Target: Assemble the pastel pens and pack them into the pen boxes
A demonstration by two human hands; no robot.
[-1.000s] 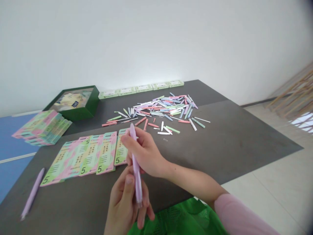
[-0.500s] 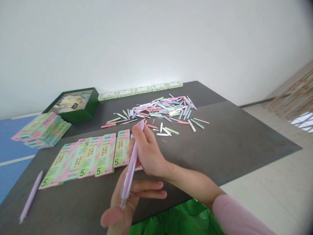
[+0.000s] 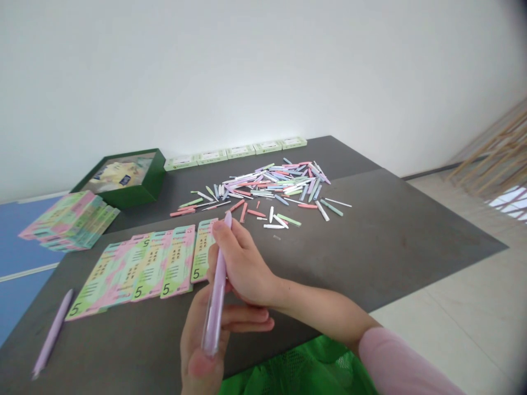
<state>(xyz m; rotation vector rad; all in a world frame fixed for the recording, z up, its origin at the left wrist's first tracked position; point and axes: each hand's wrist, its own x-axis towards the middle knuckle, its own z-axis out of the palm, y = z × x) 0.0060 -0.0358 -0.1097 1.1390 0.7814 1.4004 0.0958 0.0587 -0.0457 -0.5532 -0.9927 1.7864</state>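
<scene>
My right hand (image 3: pixel 245 263) is closed round the upper part of a lilac pen (image 3: pixel 221 263), whose tapered end points away from me. A clear plastic sleeve covers the near end of the pen. Below it is my left hand (image 3: pixel 201 329), palm turned up and fingers stretched to the right under the pen. Its thumb presses on the near end of the clear sleeve. Another lilac pen (image 3: pixel 53 332) lies alone at the table's left edge. Beyond my hands spreads a loose pile of pastel and white pen parts (image 3: pixel 280 178).
Printed green-and-pink cards (image 3: pixel 177 263) marked 5 overlap in a row on the dark table (image 3: pixel 370 230). Stacked similar boxes (image 3: pixel 69 219) stand at left beside a green open box (image 3: pixel 135 189) holding packets. Flat pale-green boxes (image 3: pixel 212 157) line the wall.
The left thumb has come in onto the near end of the clear sleeve, which has slid further up over the pen. Both hands have shifted slightly left.
</scene>
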